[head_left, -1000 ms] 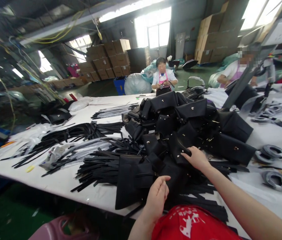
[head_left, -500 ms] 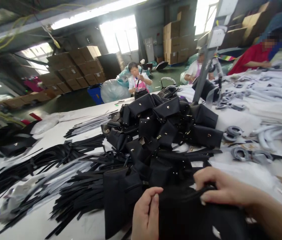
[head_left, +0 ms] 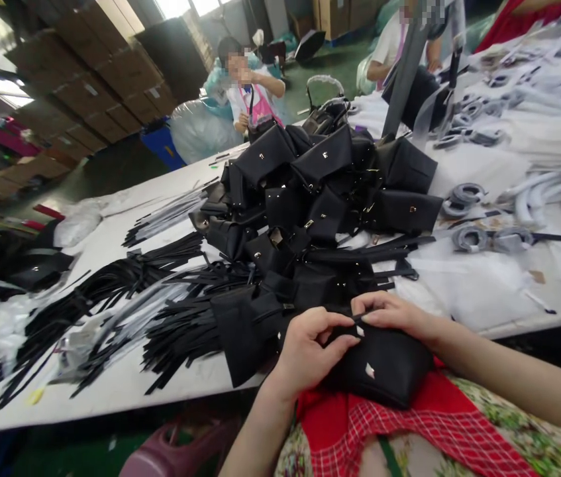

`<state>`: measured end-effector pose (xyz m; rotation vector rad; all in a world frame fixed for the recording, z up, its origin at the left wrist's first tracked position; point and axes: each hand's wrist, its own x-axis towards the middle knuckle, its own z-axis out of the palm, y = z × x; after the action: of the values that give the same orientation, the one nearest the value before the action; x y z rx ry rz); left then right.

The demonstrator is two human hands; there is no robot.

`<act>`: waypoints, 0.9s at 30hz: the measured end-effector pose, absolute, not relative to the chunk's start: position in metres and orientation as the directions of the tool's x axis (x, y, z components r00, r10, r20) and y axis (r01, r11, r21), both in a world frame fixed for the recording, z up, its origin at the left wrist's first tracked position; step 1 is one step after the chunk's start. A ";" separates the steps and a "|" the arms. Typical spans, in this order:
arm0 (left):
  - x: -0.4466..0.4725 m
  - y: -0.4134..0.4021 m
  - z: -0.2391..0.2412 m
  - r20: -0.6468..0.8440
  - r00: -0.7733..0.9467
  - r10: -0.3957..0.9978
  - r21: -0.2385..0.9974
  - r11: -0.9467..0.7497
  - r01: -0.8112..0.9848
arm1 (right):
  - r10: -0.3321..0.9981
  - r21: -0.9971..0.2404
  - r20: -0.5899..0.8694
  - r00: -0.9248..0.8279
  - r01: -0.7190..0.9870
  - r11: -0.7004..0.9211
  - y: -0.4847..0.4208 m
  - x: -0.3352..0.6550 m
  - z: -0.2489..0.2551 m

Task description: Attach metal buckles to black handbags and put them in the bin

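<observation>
A black handbag [head_left: 394, 364] with small shiny metal pieces on its front rests over my lap at the table's edge. My left hand [head_left: 312, 344] pinches the bag's upper edge between thumb and fingers, close to one of the metal pieces. Beside it, my right hand [head_left: 392, 315] grips the same edge, thumb on the near side. The fingertips of both hands nearly meet. Just beyond is a heap of black handbags [head_left: 327, 215] with metal clasps. A black flat panel [head_left: 238, 334] lies to the left of my hands.
Bundles of black straps [head_left: 183, 331] spread over the white table [head_left: 185, 387] on the left. Rolled grey strips [head_left: 463, 195] and white sheets lie to the right. A grey post [head_left: 407, 73] rises behind the heap. Co-workers sit across the table. A maroon stool [head_left: 175, 444] stands below.
My view has tilted down, showing my lap. Both hands have come closer together at the bag's edge, and my left hand has moved from the bag's side into a pinch on it.
</observation>
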<state>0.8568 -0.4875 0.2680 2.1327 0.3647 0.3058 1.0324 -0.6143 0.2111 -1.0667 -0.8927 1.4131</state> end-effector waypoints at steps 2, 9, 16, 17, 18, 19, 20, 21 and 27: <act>0.860 -0.488 0.271 0.083 0.943 0.321 0.810 -0.573 0.123 | 0.994 -0.959 -0.108 0.012 -0.263 -0.102 -0.612 1.031 0.210; 0.865 -0.486 0.285 0.037 0.988 0.153 0.648 -0.756 0.093 | 0.995 -0.988 -0.094 0.032 -0.127 -0.090 -0.609 1.032 0.212; 0.870 -0.483 0.295 -0.049 0.992 0.117 0.638 -0.761 0.121 | 0.997 -0.995 -0.054 0.052 -0.088 -0.049 -0.609 1.028 0.211; 0.869 -0.484 0.297 -0.061 0.993 0.105 0.663 -0.739 0.119 | 0.997 -0.994 -0.056 0.057 -0.096 -0.051 -0.609 1.028 0.210; 0.867 -0.484 0.298 -0.084 0.993 0.083 0.701 -0.703 0.118 | 0.996 -0.992 -0.066 0.061 -0.110 -0.059 -0.609 1.029 0.210; 0.865 -0.484 0.299 -0.110 0.992 0.061 0.748 -0.652 0.123 | 0.995 -0.989 -0.082 0.062 -0.131 -0.074 -0.609 1.030 0.209; 0.861 -0.483 0.299 -0.130 0.990 0.053 0.799 -0.586 0.136 | 0.993 -0.982 -0.105 0.062 -0.162 -0.093 -0.610 1.031 0.209; 0.858 -0.481 0.298 -0.136 0.988 0.068 0.853 -0.500 0.152 | 0.989 -0.972 -0.132 0.061 -0.202 -0.117 -0.611 1.033 0.208; 0.829 -0.456 0.267 -0.126 0.861 0.493 0.992 0.077 0.101 | 0.977 -0.900 -0.211 0.039 -0.398 -0.179 -0.619 1.048 0.190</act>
<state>0.8292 -0.4560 0.2673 1.4815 0.4979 0.3120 1.0479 -0.6189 0.1903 -1.0791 -0.7469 1.4553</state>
